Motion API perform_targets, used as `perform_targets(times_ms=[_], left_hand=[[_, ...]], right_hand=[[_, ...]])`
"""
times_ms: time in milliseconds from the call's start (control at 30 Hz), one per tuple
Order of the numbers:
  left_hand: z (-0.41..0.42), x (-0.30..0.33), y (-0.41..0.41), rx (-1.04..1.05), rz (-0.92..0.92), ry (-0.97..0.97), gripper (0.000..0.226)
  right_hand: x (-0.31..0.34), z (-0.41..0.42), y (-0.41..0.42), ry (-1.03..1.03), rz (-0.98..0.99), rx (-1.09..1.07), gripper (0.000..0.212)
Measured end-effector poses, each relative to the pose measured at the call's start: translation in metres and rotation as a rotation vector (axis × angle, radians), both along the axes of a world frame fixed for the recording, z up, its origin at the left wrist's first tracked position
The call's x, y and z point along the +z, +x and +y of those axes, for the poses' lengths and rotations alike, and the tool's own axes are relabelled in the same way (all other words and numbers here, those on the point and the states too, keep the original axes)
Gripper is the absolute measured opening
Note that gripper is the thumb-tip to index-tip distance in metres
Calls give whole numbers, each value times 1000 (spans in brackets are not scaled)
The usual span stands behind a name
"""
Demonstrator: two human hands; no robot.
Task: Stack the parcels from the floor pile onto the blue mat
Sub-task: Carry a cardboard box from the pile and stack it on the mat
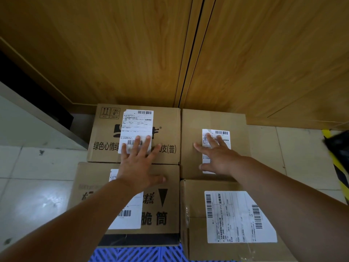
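So four cardboard parcels are laid out in a two-by-two block, pushed up against the wooden cabinet doors (132, 53). The blue mat (136, 254) is seen poking out under the near edge of the two front ones.

The left hand (138, 163) is spread flat, fingers straight, laid across the seam between the back-left parcel (105, 148) and the front-left parcel (162, 214), fingertips resting on the back one's shipping label (137, 125). Nothing is gripped.

The right hand (217, 157) is likewise held flat and relaxed on top of the back-right parcel (190, 125), covering part of its white label (221, 134). The front-right parcel (194, 224) is left untouched, big label facing up.

Pale floor tiles (37, 186) are visible on the left, and a yellow-and-black striped strip (340, 178) at the far right.
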State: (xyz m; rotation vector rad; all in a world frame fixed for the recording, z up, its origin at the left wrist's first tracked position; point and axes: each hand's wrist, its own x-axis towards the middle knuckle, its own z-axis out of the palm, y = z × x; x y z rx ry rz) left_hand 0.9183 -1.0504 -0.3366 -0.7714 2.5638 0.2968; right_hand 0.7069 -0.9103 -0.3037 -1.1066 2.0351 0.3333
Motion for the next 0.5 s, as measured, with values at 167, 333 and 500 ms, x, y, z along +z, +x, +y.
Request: perform_targets(times_ms=[167,333,500], left_hand=[[-5,-7,-1,-8,7,8,104],[-1,-12,-2,-26,11,-53,104],[1,-5,-1,-24,17,-65,104]], right_hand=[[-4,1,0,6,0,1,75],[-8,1,0,-12,-12,-25,72],[4,6,-2,-99,-107,-127,64]])
